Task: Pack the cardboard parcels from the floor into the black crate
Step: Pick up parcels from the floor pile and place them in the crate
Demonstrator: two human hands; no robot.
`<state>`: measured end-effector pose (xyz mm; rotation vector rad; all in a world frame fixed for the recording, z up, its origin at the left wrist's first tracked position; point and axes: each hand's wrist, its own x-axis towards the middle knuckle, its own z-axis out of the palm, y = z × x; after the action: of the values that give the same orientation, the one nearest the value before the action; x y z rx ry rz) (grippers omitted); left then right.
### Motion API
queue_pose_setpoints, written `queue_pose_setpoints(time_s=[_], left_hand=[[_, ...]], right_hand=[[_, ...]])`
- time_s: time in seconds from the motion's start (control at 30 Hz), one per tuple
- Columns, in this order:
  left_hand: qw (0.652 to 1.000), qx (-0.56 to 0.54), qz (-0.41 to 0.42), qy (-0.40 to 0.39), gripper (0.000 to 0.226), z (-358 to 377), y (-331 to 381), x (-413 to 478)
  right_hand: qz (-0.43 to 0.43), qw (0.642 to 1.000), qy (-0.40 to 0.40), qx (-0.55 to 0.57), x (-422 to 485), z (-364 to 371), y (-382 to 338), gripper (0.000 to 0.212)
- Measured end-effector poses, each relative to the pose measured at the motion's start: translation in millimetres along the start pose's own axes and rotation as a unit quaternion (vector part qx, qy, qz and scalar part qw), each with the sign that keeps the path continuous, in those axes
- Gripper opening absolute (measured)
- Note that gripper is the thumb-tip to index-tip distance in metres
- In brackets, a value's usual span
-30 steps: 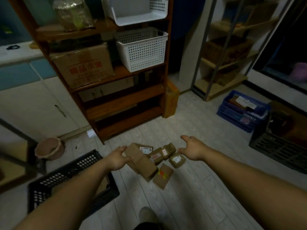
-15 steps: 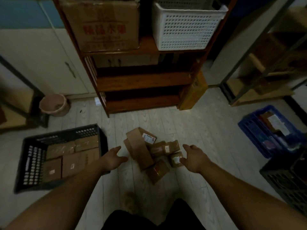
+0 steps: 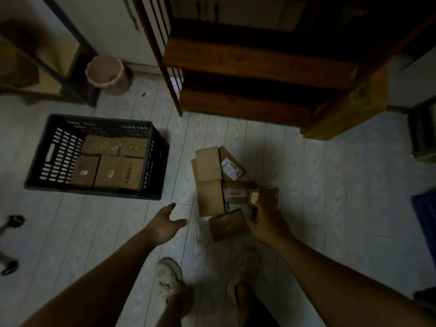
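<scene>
1. Since half a second ago, your right hand (image 3: 266, 221) has come down from above the pile onto it. Your left hand (image 3: 167, 224) has stayed clear of the parcels.
2. Your right hand's fingers are curled round the near side of a small parcel (image 3: 265, 194) with a pale label. You cannot tell whether it has left the floor.
3. Your left hand holds nothing. Its fingers are loosely spread above the floor, between the black crate (image 3: 156, 166) and the pile.
4. The loose parcels lie to the right of the crate, in front of the wooden shelf (image 3: 259, 64). A long parcel (image 3: 208, 180) touches a labelled parcel (image 3: 232, 169) and a taped parcel (image 3: 236, 192). A flat parcel (image 3: 227, 224) lies nearest your shoe (image 3: 168, 277).
5. Inside the crate, packed parcels (image 3: 111, 166) lie side by side.
6. A pink bucket (image 3: 107, 74) stands beyond the crate, near the wall.
</scene>
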<state>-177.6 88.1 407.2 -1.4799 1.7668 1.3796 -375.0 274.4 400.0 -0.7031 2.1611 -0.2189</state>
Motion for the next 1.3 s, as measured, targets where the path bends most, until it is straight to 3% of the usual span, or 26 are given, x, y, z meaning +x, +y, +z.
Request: queue_pose_setpoints(time_s=[0.33, 0.47, 0.57, 0.8, 1.03, 1.3], left_hand=[[0.999, -0.028, -0.028, 0.025, 0.082, 80, -66, 190], [0.996, -0.089, -0.024, 0.018, 0.091, 113, -88, 273], [0.987, -0.158, -0.024, 0.032, 0.099, 136, -95, 329], [0.950, -0.306, 0.002, -0.053, 0.073, 160, -122, 401], [0.941, -0.328, -0.003, -0.081, 0.072, 134, -117, 344], [0.946, -0.310, 0.049, -0.083, 0.057, 15, -62, 138]], right_hand=[[0.040, 0.998, -0.038, 0.041, 160, 136, 72, 0.070], [0.008, 0.992, -0.052, 0.114, 229, 195, 71, 0.071], [0.031, 0.987, -0.062, 0.146, 281, 233, 65, 0.068], [0.067, 0.974, -0.037, 0.215, 343, 291, 70, 0.070], [0.061, 0.965, -0.018, 0.256, 289, 261, 36, 0.066], [0.034, 0.952, -0.017, 0.305, 104, 130, -75, 0.055]])
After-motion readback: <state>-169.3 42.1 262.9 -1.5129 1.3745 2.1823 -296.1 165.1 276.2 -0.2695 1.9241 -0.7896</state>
